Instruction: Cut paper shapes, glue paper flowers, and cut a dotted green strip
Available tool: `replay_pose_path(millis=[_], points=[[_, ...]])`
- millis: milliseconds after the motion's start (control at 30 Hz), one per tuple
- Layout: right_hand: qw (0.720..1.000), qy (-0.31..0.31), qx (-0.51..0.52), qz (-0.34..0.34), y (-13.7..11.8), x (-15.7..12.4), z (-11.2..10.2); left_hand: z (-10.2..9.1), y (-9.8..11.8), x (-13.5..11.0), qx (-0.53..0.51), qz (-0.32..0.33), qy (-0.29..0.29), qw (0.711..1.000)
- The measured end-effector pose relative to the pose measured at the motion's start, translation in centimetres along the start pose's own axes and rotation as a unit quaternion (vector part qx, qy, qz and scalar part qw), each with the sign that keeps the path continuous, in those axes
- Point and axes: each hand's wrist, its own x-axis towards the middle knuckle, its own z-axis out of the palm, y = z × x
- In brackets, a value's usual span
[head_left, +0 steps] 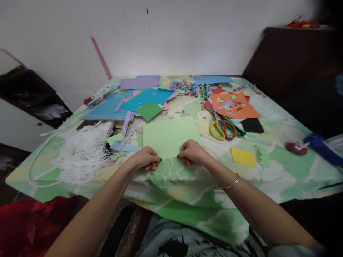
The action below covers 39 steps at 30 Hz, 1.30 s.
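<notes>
A light green sheet of paper (170, 134) lies on the table in front of me. My left hand (148, 159) has its fingers closed on the sheet's near left edge. At the near right edge, my right hand (190, 151) pinches the same sheet between thumb and curled fingers. The near edge runs between the two hands, and the fingers hide its corners. Close to the left hand are a small pale green scrap and purple paper strips (128, 137). To the right of the right hand lies a yellow paper piece (243, 157).
Scissors with yellow and red handles (223, 129) lie right of the sheet, near a black phone-like object (252, 125). White cord (83, 153) is heaped at left. Orange paper (234, 105) bears scraps; blue paper (147, 99) and curled strips (187, 87) lie farther back. A tape dispenser (323, 148) is at right.
</notes>
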Motion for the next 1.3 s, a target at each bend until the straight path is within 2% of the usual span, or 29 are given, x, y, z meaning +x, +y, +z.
replay_pose_path(millis=[200,500,733,1300], points=[[0.999,0.029,0.022,0.023,2.2,-0.9,-3.0,-1.9,-2.0,-1.6,0.005,-0.002,0.006,1.0],[0.994,0.072,0.055,0.062,4.1,-2.0,-6.6,-2.8,-2.8,-2.2,0.032,-0.026,0.044,0.998],[0.994,0.069,0.07,0.054,5.3,-2.1,-7.5,-4.2,-3.7,-2.5,0.039,-0.045,0.025,0.998],[0.992,0.073,0.078,0.07,5.7,-2.8,-8.4,-4.5,-3.9,-2.2,0.029,-0.051,0.009,0.998]])
